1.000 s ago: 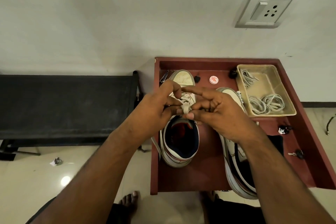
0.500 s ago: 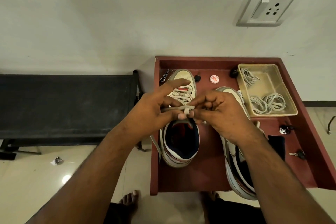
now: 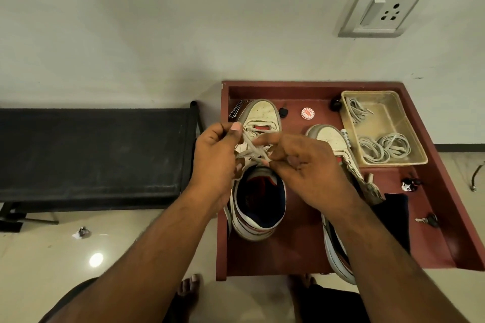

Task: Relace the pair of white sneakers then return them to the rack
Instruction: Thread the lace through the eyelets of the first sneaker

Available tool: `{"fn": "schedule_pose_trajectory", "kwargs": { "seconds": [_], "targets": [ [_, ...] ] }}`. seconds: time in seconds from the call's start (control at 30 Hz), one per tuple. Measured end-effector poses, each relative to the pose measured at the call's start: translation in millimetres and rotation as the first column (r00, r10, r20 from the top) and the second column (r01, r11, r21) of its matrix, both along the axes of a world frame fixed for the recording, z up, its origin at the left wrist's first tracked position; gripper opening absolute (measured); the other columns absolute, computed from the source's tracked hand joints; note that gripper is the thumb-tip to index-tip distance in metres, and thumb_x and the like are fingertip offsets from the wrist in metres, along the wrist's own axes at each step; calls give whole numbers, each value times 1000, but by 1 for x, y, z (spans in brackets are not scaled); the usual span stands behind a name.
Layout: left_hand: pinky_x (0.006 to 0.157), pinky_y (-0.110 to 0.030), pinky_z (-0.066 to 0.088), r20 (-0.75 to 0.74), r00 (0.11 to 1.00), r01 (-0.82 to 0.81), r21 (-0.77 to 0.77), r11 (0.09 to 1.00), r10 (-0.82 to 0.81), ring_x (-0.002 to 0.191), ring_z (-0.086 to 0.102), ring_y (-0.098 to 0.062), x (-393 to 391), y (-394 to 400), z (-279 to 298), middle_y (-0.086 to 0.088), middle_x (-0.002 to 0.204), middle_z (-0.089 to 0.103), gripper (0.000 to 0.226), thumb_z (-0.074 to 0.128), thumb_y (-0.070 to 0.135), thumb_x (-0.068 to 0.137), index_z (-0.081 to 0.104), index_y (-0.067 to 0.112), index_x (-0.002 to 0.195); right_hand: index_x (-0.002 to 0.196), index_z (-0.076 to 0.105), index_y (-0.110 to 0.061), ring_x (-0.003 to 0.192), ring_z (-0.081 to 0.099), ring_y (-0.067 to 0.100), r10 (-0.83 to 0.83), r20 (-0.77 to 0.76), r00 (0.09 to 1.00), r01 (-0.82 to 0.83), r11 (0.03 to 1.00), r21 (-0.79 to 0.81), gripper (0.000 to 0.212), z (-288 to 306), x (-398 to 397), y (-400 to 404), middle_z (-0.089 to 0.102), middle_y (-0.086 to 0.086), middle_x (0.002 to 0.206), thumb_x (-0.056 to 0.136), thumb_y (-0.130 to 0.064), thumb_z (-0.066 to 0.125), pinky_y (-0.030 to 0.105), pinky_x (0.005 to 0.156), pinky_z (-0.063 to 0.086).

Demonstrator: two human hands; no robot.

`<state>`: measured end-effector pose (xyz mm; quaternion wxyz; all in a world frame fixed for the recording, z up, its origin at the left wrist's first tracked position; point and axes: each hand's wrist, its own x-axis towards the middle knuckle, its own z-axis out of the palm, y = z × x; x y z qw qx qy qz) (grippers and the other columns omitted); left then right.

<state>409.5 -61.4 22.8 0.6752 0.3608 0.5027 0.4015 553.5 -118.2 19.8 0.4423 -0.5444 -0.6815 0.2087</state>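
White sneakers sit on the red-brown table (image 3: 301, 249): the left sneaker (image 3: 258, 191) stands toe toward 12 o'clock near the table's left edge, and the right sneaker (image 3: 334, 155) lies at its 3 o'clock, partly hidden under our right forearm. We have both hands raised over the left sneaker's tongue area. Our left hand (image 3: 215, 157) pinches the off-white shoelace (image 3: 253, 151) between thumb and curled fingers, the thumb tip pointing toward 12 o'clock. Our right hand (image 3: 307, 165), just at the left hand's 3 o'clock, has its fingers curled around the other strand of the same lace. The two strands cross between the hands, above the sneaker's opening.

At 1 o'clock from the hands, a beige plastic tray (image 3: 417, 155) holds spare coiled laces (image 3: 383, 148). A small round tin (image 3: 307, 113) with an orange lid lies between the sneaker toes near the table's far wall. A set of keys (image 3: 427, 220) rests at 3 o'clock near the table's right edge. A black bench (image 3: 91, 152) stands at 9 o'clock on the floor, and a wall socket (image 3: 381, 9) is mounted at 1 o'clock.
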Motion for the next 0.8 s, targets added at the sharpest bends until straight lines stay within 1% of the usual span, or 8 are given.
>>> {"fn": "schedule_pose_trajectory", "kwargs": {
  "seconds": [0.13, 0.2, 0.27, 0.37, 0.5, 0.6, 0.7, 0.8],
  "targets": [
    [42, -15, 43, -4, 996, 89, 82, 993, -89, 50, 58, -5, -2, 0, 2, -11, 96, 63, 18, 59, 10, 96, 56, 8, 113, 78, 58, -8, 90, 69, 6, 6, -2, 1000, -6, 999, -45, 16, 0, -1, -1, 73, -3, 91, 84, 3, 68, 23, 74, 56],
    [41, -13, 42, 74, 988, 121, 152, 981, -133, 48, 58, -4, -4, 0, 5, -11, 94, 56, 17, 58, 8, 96, 51, 9, 111, 79, 57, -12, 76, 66, 8, 2, -1, 1000, -2, 997, -74, 14, 1, -2, -1, 67, -7, 80, 84, -5, 68, 23, 69, 53],
    [40, -15, 41, 122, 970, 177, 227, 958, -209, 46, 54, -5, -6, 0, 5, -9, 77, 55, 8, 57, 19, 97, 56, 11, 95, 77, 54, -13, 67, 63, 9, -7, -212, 977, -42, 973, -225, 14, 3, -2, -1, 66, -2, 75, 80, -6, 66, 25, 64, 50],
    [49, -23, 41, 76, 959, 236, 325, 916, -274, 51, 44, -10, -9, 1, 3, 7, 63, 50, 38, 59, 41, 92, 61, 4, 83, 74, 49, -5, 56, 59, 15, -61, -691, 720, -220, 925, -311, 16, 8, -4, 0, 64, 3, 63, 74, 3, 62, 27, 55, 50],
    [75, -25, 46, -207, 917, 396, 596, 699, -342, 87, 57, -8, -14, 0, -3, -1, 102, 55, 63, 57, 57, 88, 61, 0, 62, 71, 49, -8, 56, 57, 12, -133, -827, 546, -220, 930, -296, 17, 8, -6, 0, 61, 2, 62, 72, 5, 60, 22, 54, 47],
    [82, -15, 45, -485, 826, 560, 654, 509, -287, 102, 56, -2, -20, 3, -7, -6, 121, 52, 47, 72, 42, 82, 62, 1, 61, 68, 54, -14, 61, 59, 9, -162, -805, 571, -183, 931, -317, 21, 8, -4, 0, 62, -1, 64, 72, 5, 63, 20, 60, 48],
    [90, -11, 41, -595, 727, 683, 569, 458, -344, 117, 47, 4, -31, 9, -4, -2, 141, 46, 25, 75, 34, 82, 65, 20, 62, 73, 53, -8, 65, 67, 13, -119, -760, 639, -238, 908, -343, 22, 11, 5, -1, 70, 5, 70, 69, 4, 72, 21, 62, 52],
    [107, -37, 37, -711, 551, 813, 340, 472, -437, 137, 30, -6, -51, 12, -4, 17, 151, 34, 31, 73, 52, 79, 61, 36, 56, 77, 52, -4, 84, 73, 27, -119, -662, 740, -258, 859, -443, 20, 18, 21, -6, 74, 17, 83, 71, -1, 71, 30, 77, 58]
  ]
}}
